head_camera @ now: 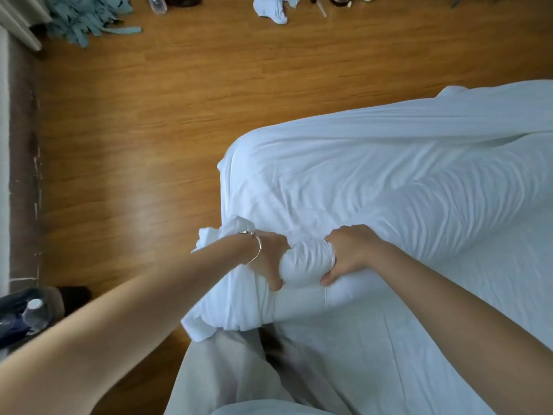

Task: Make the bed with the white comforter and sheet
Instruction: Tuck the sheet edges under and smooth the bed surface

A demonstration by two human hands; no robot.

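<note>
While both hands clamp down at the near corner of the bed (pixel 389 339), we're in the gathering step: the left hand (pixel 269 259), bracelet (pixel 254 247) at the wrist, curls round a thick roll of the white comforter (pixel 359 181), and the right hand (pixel 347 253) grips the same bunched roll just beside it, fingers wrapped over the top, thumb underneath. That roll hangs over the mattress edge, loose cloth spilling toward the wooden floor (pixel 134 145). Beneath it the sheet (pixel 404 369) lies flat on the near side. Most of the comforter sits rumpled across the far half. Looks like early going: next, I'd say, a firm pull to spread the bunch and square it with the corner.
</note>
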